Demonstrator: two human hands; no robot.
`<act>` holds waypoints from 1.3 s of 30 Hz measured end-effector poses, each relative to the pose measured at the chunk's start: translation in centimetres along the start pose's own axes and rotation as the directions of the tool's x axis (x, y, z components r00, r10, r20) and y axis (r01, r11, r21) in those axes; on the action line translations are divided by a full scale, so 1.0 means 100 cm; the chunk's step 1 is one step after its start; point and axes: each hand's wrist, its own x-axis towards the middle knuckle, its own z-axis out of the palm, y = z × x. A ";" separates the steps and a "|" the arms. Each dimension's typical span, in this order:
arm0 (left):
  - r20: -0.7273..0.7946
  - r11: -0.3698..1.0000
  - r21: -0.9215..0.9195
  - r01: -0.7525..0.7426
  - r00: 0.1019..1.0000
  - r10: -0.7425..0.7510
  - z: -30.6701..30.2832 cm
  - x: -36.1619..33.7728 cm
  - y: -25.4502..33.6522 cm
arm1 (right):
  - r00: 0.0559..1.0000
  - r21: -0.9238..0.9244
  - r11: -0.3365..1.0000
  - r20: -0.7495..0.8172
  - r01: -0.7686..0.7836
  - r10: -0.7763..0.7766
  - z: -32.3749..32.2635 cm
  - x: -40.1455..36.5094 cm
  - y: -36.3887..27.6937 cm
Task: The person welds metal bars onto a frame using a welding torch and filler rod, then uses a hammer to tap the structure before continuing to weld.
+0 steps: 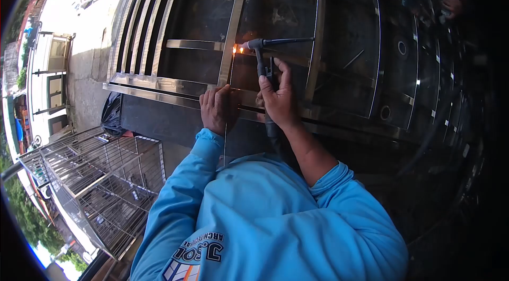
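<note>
My right hand (280,95) is wrapped round the handle of a TIG welding torch (259,55), whose head points left. A bright orange glow (237,49) burns at its nozzle, where a crossbar (193,44) meets an upright bar (236,21) of a shiny metal frame. Closed round a thin filler rod (225,140), my left hand (216,106) rests near the frame's lower rail. The rod runs from close to my body up toward the glow. A dark cable drops from the torch below my right hand.
A wire metal cage or rack (106,175) stands at lower left, beside a black plastic bag (111,114). More metal bars (377,42) stretch across the dark right side. Another person's hand (452,7) shows at upper right. A thin rod (353,59) lies on the dark surface.
</note>
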 end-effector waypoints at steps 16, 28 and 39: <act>-0.026 0.891 -0.218 0.398 0.910 -0.413 -0.025 0.165 0.023 | 0.948 0.283 0.926 -0.126 -0.248 0.292 -0.083 -0.157 -0.042; 0.196 0.975 -0.126 -0.184 0.959 0.206 0.011 0.059 0.046 | 0.899 0.273 0.946 -0.346 -0.177 0.268 -0.179 -0.151 -0.094; 0.187 0.966 -0.257 -0.030 0.979 0.080 0.013 0.029 0.067 | 0.928 0.285 0.943 -0.273 -0.174 0.254 -0.170 -0.127 -0.109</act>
